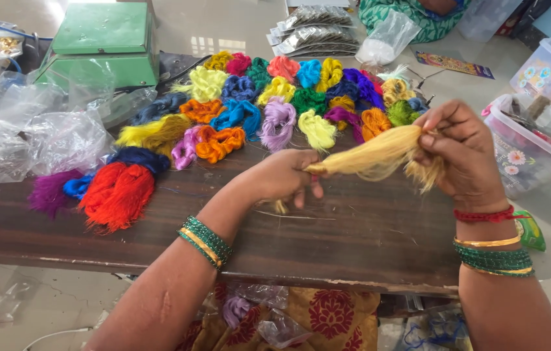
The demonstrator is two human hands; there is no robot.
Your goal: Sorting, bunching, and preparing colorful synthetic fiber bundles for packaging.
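Far left: clear plastic bags (pixel 25 133) lie crumpled well to the left of the left hand, with a green machine (pixel 107 40) behind them at the table's far edge.
Left of the hands: a purple tuft (pixel 49 192), a red skein (pixel 118 194) and a dark blue skein (pixel 140 158) rest on the dark wooden table (pixel 353 240), apart from the person's left forearm.
Left hand: the left hand (pixel 285 179) is clenched around the thin end of a pale yellow bundle (pixel 373 155), the fingers curled under it just above the table.
Left wrist: green and gold bangles (pixel 204 242) ring the forearm, nearer the camera than the hand.
Bundle: it runs between the two hands, lifted off the table, thin at the left hand and fanning out loose at the right.
Beyond the hands: a spread of many-coloured skeins (pixel 275 97) covers the table past both hands, touching one another; silver packets (pixel 314 29) lie farther back.
Right hand: the right hand (pixel 457 153) grips the bundle's frayed wide end, with strands hanging below the fingers.
Right wrist: a red thread band (pixel 483 215) and green and gold bangles (pixel 493 259) sit below the hand.
Far right: a clear plastic box (pixel 529 146) with small items stands just right of the right hand.
Back edge: another person in a green patterned garment (pixel 412 16) sits across the table.
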